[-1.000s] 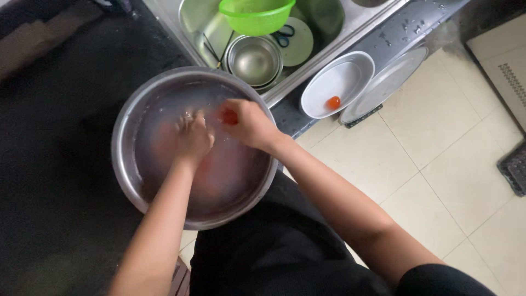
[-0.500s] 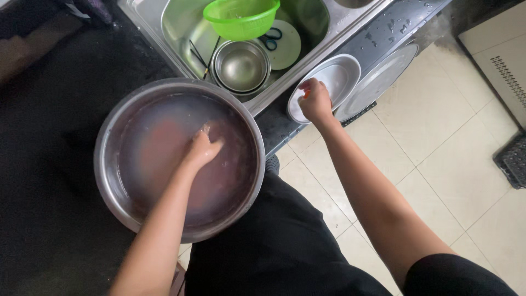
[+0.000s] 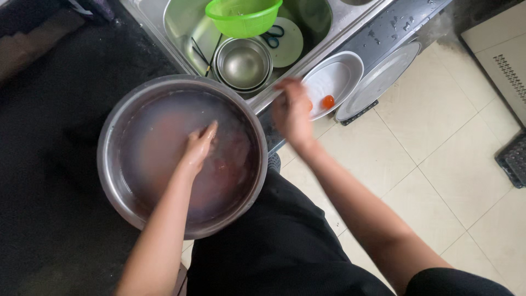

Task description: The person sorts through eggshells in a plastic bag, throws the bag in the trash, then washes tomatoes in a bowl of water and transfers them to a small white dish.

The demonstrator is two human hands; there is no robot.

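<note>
1. The left hand [image 3: 198, 147] sits in the cloudy reddish water of the big steel basin [image 3: 118, 189]. Its fingers look loosely spread and submerged; whether they grasp anything under the water cannot be told.
2. The right hand [image 3: 291, 112] hangs blurred between the basin and the white bowl [image 3: 339, 68]. Its fingers look loosely curled and seem empty, though the blur leaves this unsure.
3. One small red fruit [image 3: 328, 101] lies in the white bowl, just beside the right hand.
4. The bowl leans on the sink [image 3: 164, 30] edge beside a grey plate [image 3: 383, 77]. The sink holds a green colander [image 3: 244, 16] and a small steel bowl [image 3: 244, 63].
5. To do this well, feel along the basin bottom with the left fingers, since the murk hides what lies there.
6. Set each piece low into the tilted bowl so it cannot roll out.
</note>
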